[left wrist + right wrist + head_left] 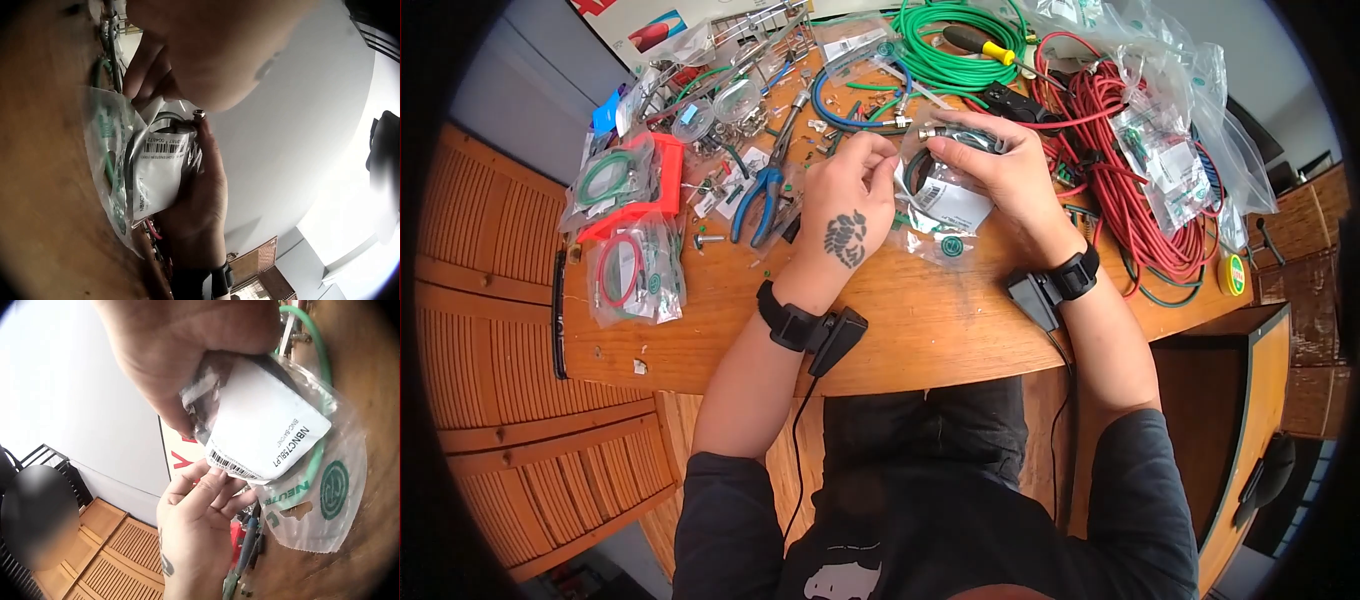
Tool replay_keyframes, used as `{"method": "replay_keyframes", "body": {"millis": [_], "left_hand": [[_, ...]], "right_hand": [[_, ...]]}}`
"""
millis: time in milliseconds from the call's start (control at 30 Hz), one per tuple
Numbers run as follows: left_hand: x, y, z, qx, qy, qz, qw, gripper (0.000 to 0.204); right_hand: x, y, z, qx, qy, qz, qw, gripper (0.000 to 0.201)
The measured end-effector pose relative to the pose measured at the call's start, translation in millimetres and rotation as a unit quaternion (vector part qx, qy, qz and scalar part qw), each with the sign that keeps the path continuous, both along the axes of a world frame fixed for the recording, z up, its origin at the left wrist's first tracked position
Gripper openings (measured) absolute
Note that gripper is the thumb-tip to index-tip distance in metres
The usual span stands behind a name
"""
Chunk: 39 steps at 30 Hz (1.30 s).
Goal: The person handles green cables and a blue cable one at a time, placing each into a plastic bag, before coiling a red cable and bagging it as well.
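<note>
A clear plastic bag with a white barcode label (952,204) (161,172) (269,422) is held between the two hands above the desk. My right hand (1010,178) (199,203) (181,347) grips the bag and a dark coiled cable, whose metal connector (932,132) (199,115) shows by the thumb. At the label's edge, my left hand (845,215) (219,47) (199,525) pinches the bag between thumb and fingers. The bag's lower flap (340,519), with green print, hangs free. Part of the cable is hidden behind the label and fingers.
Blue-handled pliers (768,195) lie left of the hands. Behind are a green cable coil (920,50), a blue cable (820,95) and a screwdriver (975,42). Red cables (1115,180) are at right; bagged cables (625,270) and a red tray (668,175) at left.
</note>
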State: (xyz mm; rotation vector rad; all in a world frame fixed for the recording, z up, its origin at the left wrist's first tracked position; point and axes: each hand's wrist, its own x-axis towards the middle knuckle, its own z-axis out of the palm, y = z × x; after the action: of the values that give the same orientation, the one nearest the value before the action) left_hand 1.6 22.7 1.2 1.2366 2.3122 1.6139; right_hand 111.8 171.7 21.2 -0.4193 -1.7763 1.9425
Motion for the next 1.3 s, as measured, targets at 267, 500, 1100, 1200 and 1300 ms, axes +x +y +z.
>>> {"method": "replay_keyframes", "body": {"millis": [267, 500, 1100, 1200, 1300], "left_hand": [[5, 1, 6, 0.033, 0.068, 0.004, 0.997, 0.01], [3, 2, -3, 0.023, 0.214, 0.01, 0.976, 0.008], [1, 7, -4, 0.085, 0.382, 0.041, 0.919, 0.011], [5, 5, -4, 0.048, 0.344, 0.05, 0.936, 0.007], [6, 6, -4, 0.04, 0.331, 0.065, 0.941, 0.008]], "right_hand": [[-3, 7, -12, 0.075, 0.028, 0.008, 0.997, 0.024], [-1, 3, -6, 0.09, -0.021, 0.001, 0.996, 0.02], [-4, 3, -12, 0.191, 0.023, -0.056, 0.98, 0.025], [-3, 5, -10, 0.201, 0.014, -0.013, 0.979, 0.024], [-2, 5, -9, 0.143, 0.032, 0.019, 0.989, 0.02]]}}
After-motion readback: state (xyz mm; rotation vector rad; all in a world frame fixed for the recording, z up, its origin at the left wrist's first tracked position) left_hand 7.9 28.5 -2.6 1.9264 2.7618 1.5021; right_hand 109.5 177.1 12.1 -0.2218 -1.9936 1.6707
